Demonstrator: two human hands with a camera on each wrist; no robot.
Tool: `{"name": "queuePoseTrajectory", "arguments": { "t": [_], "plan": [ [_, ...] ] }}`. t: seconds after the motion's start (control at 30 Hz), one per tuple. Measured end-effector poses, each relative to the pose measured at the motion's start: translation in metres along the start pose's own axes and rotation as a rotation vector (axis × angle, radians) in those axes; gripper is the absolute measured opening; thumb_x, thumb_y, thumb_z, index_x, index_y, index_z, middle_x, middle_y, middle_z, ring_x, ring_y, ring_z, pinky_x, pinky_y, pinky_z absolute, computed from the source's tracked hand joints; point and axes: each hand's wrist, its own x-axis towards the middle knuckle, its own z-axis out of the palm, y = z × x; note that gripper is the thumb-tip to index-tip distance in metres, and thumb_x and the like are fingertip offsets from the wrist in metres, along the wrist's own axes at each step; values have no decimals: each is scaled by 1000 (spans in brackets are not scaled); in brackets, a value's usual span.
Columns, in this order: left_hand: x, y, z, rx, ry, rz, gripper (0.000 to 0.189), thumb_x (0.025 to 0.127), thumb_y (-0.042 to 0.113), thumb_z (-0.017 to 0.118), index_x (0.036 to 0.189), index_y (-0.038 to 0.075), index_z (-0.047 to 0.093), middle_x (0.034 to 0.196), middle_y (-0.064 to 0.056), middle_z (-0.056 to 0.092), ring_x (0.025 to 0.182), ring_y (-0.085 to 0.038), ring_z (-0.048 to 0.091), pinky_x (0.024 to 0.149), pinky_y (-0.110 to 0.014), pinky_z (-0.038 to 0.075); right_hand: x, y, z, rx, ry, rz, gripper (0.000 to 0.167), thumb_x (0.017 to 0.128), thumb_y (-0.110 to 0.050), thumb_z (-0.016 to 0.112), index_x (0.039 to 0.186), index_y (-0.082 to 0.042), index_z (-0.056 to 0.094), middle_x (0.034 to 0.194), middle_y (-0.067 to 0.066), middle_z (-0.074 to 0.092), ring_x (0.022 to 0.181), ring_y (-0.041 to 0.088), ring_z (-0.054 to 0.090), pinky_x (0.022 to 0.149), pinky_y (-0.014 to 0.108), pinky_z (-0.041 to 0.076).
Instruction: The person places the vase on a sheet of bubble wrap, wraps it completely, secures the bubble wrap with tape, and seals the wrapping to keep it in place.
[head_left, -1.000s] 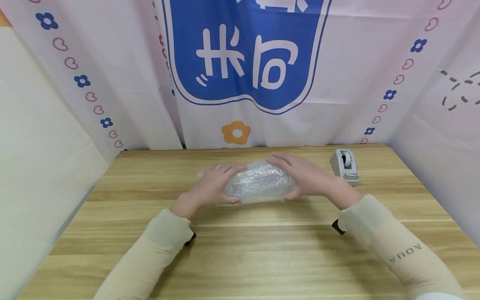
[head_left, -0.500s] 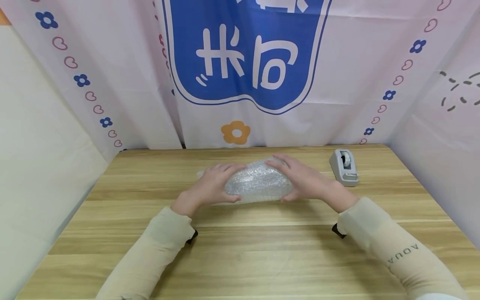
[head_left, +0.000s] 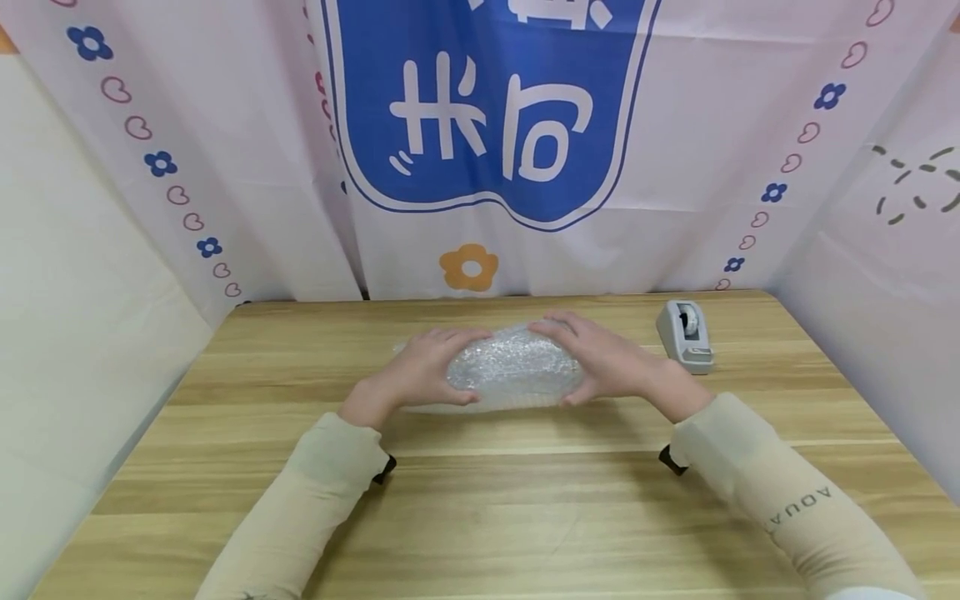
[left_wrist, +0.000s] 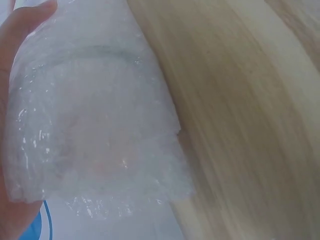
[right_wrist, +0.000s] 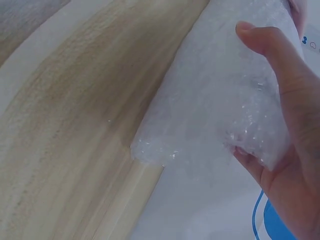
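Observation:
A bundle of clear bubble wrap (head_left: 517,362) lies crosswise near the back of the wooden table in the head view. My left hand (head_left: 422,367) grips its left part, thumb on the near side and fingers over the far side. My right hand (head_left: 606,360) holds the right end in the same way. In the left wrist view the wrap's layered open end (left_wrist: 100,135) shows, with whatever is inside blurred by the plastic. The right wrist view shows my right thumb (right_wrist: 272,45) along the wrap (right_wrist: 210,95), with other fingers partly hidden beneath and behind it.
A grey tape dispenser (head_left: 686,337) with a roll of clear tape stands at the back right of the wooden table (head_left: 480,517). Behind the table's far edge hangs a white curtain (head_left: 675,150) with a blue emblem. Pale walls flank both sides.
Both hands keep their hold on the bubble wrap bundle, which has barely moved. The whole head view has shifted very slightly.

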Motion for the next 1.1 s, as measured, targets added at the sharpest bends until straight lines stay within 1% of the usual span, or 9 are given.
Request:
{"name": "queuePoseTrajectory", "arguments": {
  "t": [0.23,0.5,0.63,0.7,0.87,1.1],
  "plan": [
    [3,1,-4,-30,-31,-11,89,81,38,88,155,14,45,155,-9,48,141,-34,45,116,-56,33,0,0,-3,47,-48,61,114,65,-30,97,158,-13,34,156,24,36,139,40,43,112,55,40],
    [4,-1,-3,-71,-40,23,90,79,36,89,154,10,45,154,-9,50,140,-31,47,115,-51,37,-1,-2,-5,67,-75,73,115,64,-31,97,159,-14,34,155,24,38,137,41,44,109,57,41],
    [3,0,-5,-91,-57,29,90,79,35,88,154,7,45,154,-11,49,140,-31,47,115,-50,37,-1,-3,-7,80,-88,77,114,65,-32,96,159,-13,34,154,23,39,135,40,47,108,57,44],
    [3,0,-6,-107,-69,25,90,79,34,88,154,7,45,154,-11,49,140,-32,46,115,-50,37,-1,-3,-7,88,-96,79,114,65,-32,96,159,-13,34,154,22,39,134,40,48,107,56,45],
    [2,1,-8,-153,-106,-1,91,80,35,88,155,9,43,156,-11,46,141,-33,45,115,-51,37,0,-3,-9,116,-134,82,115,67,-33,95,160,-12,31,155,21,38,135,39,48,106,56,45],
    [3,0,-11,-221,-150,-41,92,80,37,87,157,13,42,157,-10,46,140,-34,46,113,-54,38,0,-4,-15,170,-182,95,113,69,-30,93,160,-9,30,155,24,36,134,42,47,105,61,44]
  ]
}}
